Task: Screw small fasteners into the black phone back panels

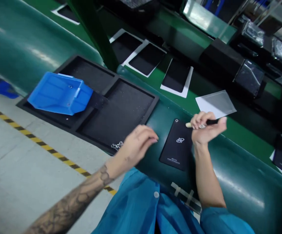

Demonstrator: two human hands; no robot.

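A black tablet back panel [170,146] with a pale logo lies on the green work surface, a ring around its camera spot at the top. My right hand [205,128] hovers at the panel's upper right side, closed around a pen-like tool [212,122] with a black end and a pale, blunt tip. To the left of the panel, my left hand [139,141] is pinched; anything between its fingertips is too small to make out. Several small shiny rings [117,145] sit near its wrist, in the corner of a black divided tray [102,125].
A blue plastic bin [55,92] rests tilted in the tray's left part. Beyond, black panels [177,76] on white sheets line the green belt, with a translucent sheet [216,103] nearer. A green post [94,32] rises behind the tray. Black boxes [222,58] stand at the upper right.
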